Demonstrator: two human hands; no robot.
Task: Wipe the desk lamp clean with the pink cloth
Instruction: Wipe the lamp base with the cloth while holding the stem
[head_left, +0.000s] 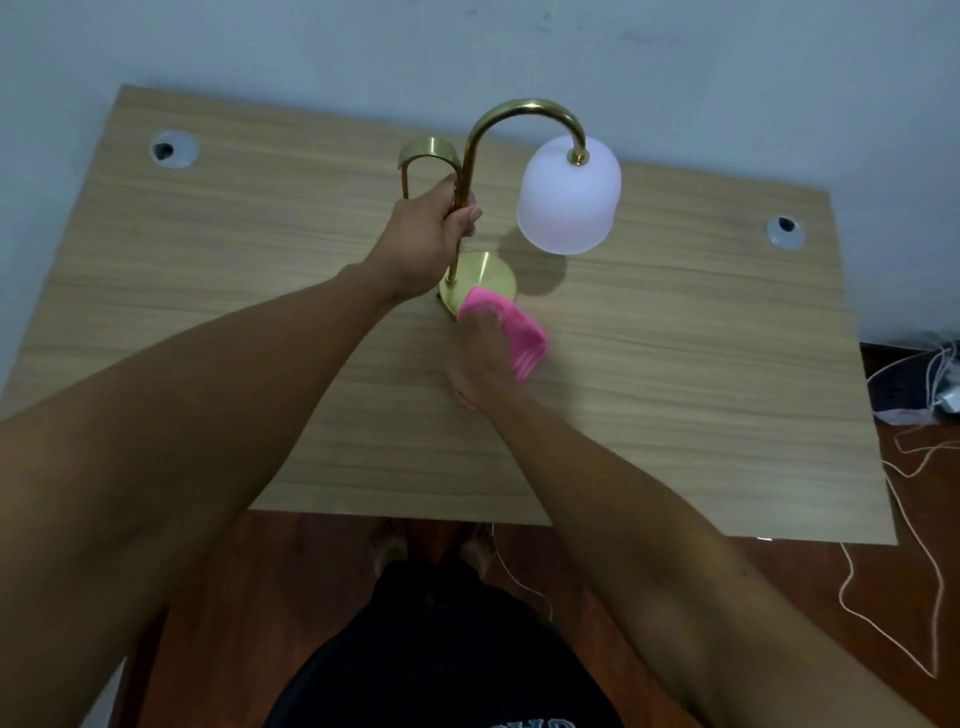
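While the left hand (423, 234) grips the upright stem, the desk lamp (470, 208) stands mid-worktop (675, 389), its shade (569, 195) hanging toward 3 o'clock.
The right hand (480, 358) presses the bunched pink cloth (506, 325) on the base's 5 o'clock edge; firm circular strokes would likely clean best.

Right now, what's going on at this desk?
A person is cleaning a brass desk lamp standing on a wooden desk. The left hand grips the lamp's upright stem to steady it, while the right hand presses a pink cloth against the near edge of the round base. The white frosted shade hangs untouched to the right. Cables lie on the floor beside the desk.
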